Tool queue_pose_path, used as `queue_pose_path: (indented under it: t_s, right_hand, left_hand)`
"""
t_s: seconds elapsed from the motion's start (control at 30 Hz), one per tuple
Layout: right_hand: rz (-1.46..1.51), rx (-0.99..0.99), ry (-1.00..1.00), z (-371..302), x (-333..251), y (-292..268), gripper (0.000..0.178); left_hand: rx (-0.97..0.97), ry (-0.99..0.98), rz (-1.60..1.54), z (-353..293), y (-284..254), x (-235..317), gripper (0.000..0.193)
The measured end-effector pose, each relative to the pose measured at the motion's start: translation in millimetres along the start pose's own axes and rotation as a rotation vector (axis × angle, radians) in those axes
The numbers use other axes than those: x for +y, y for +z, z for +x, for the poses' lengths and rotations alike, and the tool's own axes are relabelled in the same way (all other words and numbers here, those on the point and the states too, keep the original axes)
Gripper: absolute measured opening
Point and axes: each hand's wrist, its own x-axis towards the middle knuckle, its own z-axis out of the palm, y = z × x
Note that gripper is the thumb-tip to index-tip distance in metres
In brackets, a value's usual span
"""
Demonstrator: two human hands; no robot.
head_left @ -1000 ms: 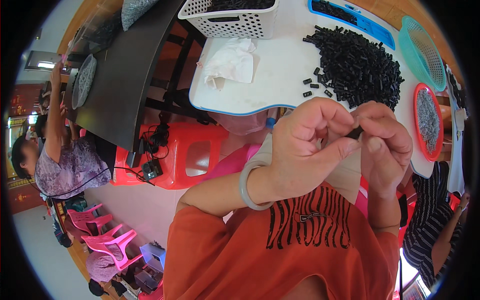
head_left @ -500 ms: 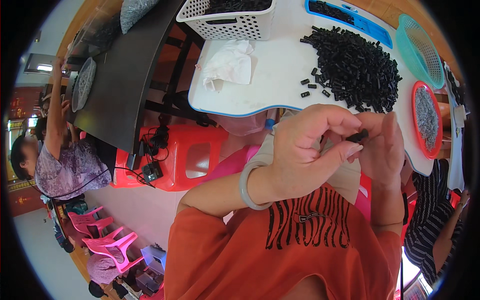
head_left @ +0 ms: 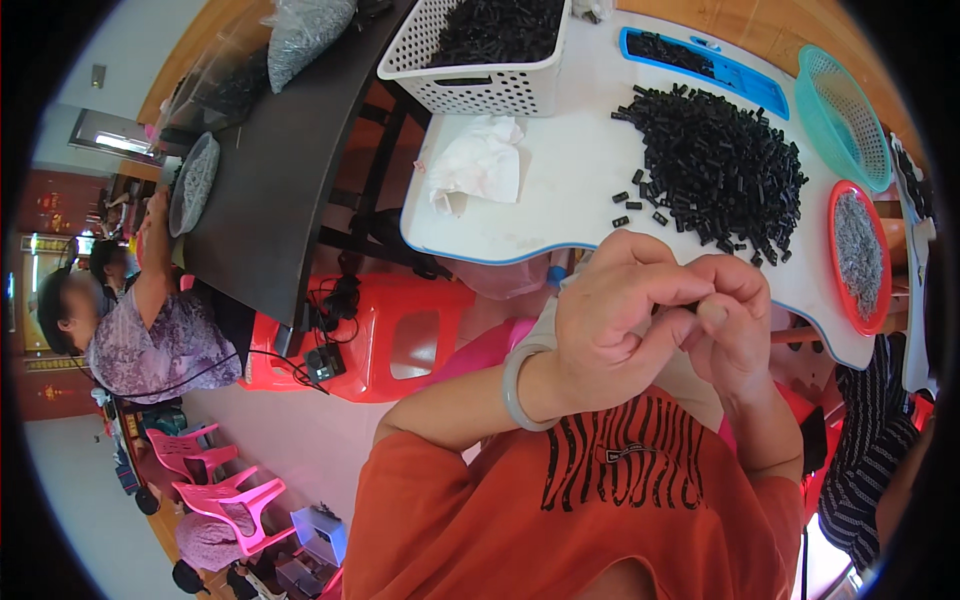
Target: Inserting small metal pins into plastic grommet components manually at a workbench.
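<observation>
My left hand (head_left: 625, 325), a pale bangle (head_left: 518, 385) at its wrist, is closed in a pinch in front of my chest. Against its fingertips my right hand (head_left: 735, 325) is closed too, thumb and forefinger pressed together. Between the fingertips a small black plastic piece (head_left: 668, 311) is mostly hidden; only a dark sliver shows. Just beyond the hands, a heap of short black plastic pieces (head_left: 720, 165) lies on the white table (head_left: 575, 190), several of them loose at its near left edge.
A red bowl (head_left: 835, 270) of small silvery parts and a green basket (head_left: 820, 75) stand right. At the back are a blue tray (head_left: 770, 97) and a white basket (head_left: 500, 90) of black pieces. Crumpled tissue (head_left: 480, 165) lies left. People sit on both sides; a red stool (head_left: 375, 300) stands left.
My right hand has come from loosely spread to a pinch against my left fingertips. The black piece, plainly visible before, is now mostly covered. The whole view has shifted slightly.
</observation>
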Motion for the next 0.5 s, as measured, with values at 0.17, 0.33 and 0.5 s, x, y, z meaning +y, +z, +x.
queue_pose_path:
  t_s: [0.17,0.33,0.5]
  right_hand:
    - [0.000,0.002,0.001,2.2,-1.8,1.7,0.008]
    - [0.118,0.046,0.032,0.7,-1.3,8.2,0.006]
    - [0.057,0.088,0.028,13.4,-5.3,12.9,0.010]
  left_hand:
    - [0.015,-0.008,0.013,-1.3,2.8,-4.6,0.034]
    - [0.064,-0.059,-0.095,-1.5,8.5,-3.2,0.033]
    - [0.108,-0.064,-0.086,4.2,11.4,-9.3,0.037]
